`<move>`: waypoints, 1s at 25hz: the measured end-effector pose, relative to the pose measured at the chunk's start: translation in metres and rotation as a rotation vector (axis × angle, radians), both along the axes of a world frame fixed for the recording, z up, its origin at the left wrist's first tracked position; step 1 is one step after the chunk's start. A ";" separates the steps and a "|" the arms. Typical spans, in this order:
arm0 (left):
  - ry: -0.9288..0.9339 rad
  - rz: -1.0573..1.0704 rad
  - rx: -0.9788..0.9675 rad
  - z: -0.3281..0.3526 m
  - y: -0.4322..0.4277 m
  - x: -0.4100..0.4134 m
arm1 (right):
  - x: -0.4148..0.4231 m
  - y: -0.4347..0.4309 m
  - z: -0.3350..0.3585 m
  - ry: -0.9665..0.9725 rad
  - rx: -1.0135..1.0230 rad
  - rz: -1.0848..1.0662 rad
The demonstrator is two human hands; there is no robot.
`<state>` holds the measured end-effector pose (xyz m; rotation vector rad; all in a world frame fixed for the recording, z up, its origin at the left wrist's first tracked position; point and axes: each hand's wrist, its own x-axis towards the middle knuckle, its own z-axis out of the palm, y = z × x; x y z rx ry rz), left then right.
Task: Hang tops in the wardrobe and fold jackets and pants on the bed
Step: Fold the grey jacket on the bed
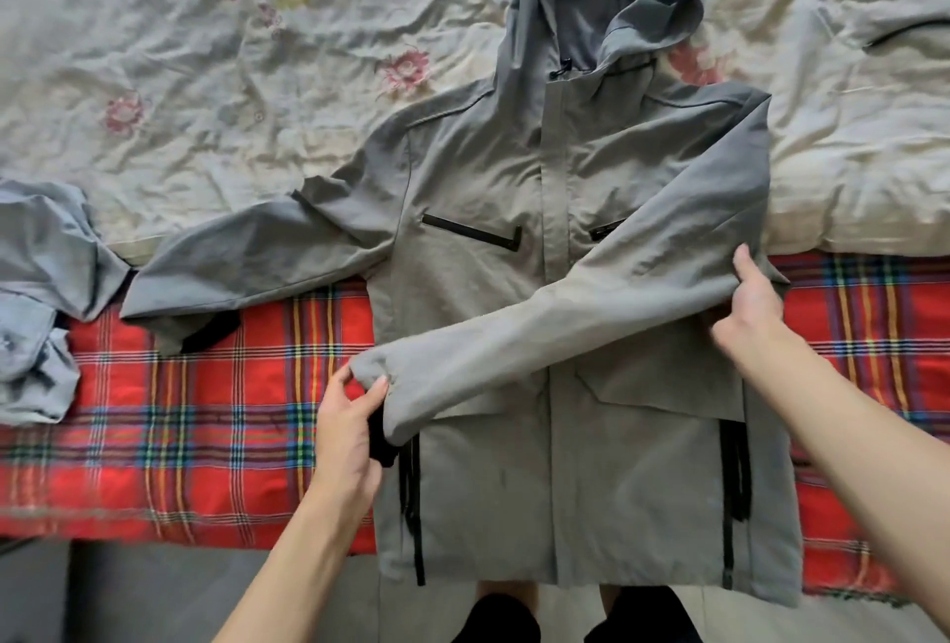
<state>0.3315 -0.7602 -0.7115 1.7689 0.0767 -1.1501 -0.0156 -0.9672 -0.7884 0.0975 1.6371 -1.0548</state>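
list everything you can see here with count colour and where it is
jacket: 1, grey, hooded, flat and front up across the bed
folded sleeve: 1, grey, lying across the jacket's chest
spread sleeve: 1, grey, stretched out to the left
plaid blanket: 1, red check, near edge of the bed
quilt: 1, cream with pink flowers, far side
crumpled garment: 1, light blue, left edge
floor: grey, bottom left
legs: 2, partly in black, below the hem
left hand: pinches the folded sleeve's cuff
right hand: grips the folded sleeve higher up

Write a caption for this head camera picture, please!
The left hand and right hand fold the sleeve across a grey jacket on the bed.
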 end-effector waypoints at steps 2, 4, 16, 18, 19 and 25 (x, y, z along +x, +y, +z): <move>-0.019 -0.024 0.221 -0.003 0.026 0.004 | -0.003 -0.002 0.005 0.016 -0.011 -0.011; -0.298 -0.320 0.435 -0.007 0.036 0.001 | -0.005 -0.002 0.005 0.019 -0.028 -0.017; -0.924 -1.285 0.095 -0.078 -0.040 -0.027 | -0.018 -0.006 -0.009 0.016 0.018 0.006; -0.540 -1.124 0.097 -0.066 -0.036 -0.012 | -0.018 -0.005 -0.009 0.000 0.010 -0.013; -0.375 -1.065 0.099 -0.057 -0.032 -0.003 | -0.017 -0.005 -0.008 0.001 0.015 -0.030; -0.527 -1.050 0.245 -0.040 -0.037 -0.002 | -0.017 0.004 -0.012 0.215 0.045 0.095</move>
